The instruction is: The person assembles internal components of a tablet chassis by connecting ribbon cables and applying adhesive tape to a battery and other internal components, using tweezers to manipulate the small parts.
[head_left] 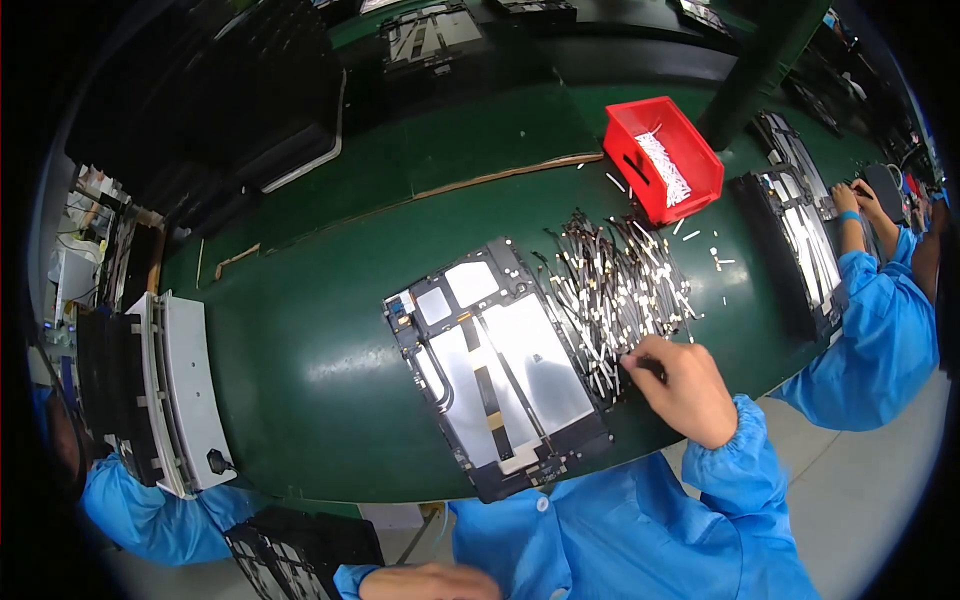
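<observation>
While the left hand lies blurred, grip unreadable, the right hand pinches one strip from the pile of strips, seemingly for the opened tablet frame.

Red bin of small white parts up right on green belt. A few loose white bits just below it. Thin tan strip along the belt's far edge. Stack of white trays at the left, black frames beside them. Co-worker in blue sleeve at the right, hands on another open panel. More dark panels on the far line. Black frame at the bottom, below the belt edge.
</observation>
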`<state>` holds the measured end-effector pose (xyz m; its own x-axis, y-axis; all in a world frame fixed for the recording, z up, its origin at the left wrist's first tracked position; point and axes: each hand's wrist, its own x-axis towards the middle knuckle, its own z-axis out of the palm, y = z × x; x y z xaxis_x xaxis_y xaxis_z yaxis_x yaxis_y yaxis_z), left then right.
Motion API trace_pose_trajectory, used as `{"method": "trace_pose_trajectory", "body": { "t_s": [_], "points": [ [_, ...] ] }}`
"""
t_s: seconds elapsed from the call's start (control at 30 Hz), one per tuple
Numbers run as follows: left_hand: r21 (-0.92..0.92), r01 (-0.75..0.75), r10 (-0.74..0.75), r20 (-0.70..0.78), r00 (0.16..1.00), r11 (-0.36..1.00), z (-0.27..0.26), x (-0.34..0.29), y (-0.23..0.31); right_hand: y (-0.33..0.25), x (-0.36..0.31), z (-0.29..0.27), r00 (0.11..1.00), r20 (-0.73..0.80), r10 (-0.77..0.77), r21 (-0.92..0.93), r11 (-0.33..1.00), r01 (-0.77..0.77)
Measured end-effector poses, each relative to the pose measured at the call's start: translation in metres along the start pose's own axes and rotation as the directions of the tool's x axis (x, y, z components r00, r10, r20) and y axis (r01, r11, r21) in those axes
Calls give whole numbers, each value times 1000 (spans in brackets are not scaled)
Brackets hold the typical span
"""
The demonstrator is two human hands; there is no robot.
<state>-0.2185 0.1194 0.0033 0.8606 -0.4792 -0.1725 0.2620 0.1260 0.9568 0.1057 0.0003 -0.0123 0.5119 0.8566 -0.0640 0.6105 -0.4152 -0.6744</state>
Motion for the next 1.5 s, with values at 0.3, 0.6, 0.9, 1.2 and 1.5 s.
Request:
{"method": "trace_pose_trajectory", "body": {
  "t_s": [0.3, 0.6, 0.9, 1.2, 1.5],
  "points": [
    [86, -66, 103, -559, 823, 994, -14, 95, 9, 0, -11, 15, 914, -404, -37, 75, 994, 73],
    [-79, -180, 101, -582, 807, 980, -18, 98, -5, 7, -20, 19, 901, -388, 195, 438, 899, -6],
    [-99, -185, 87, -612, 786, 978, -18, 103, -5, 21, -16, 26, 815, -576, 59, 97, 995, -3],
    [-114, -221, 95, -650, 754, 969, -18, 101, -9, 15, -27, 4, 733, -604, 313, 533, 842, 80],
    [231, -375, 349, -892, 287, 898, -13, 106, -12, -48, -68, 39, 914, 403, -43, 849, 389, -356]
  ]
}}
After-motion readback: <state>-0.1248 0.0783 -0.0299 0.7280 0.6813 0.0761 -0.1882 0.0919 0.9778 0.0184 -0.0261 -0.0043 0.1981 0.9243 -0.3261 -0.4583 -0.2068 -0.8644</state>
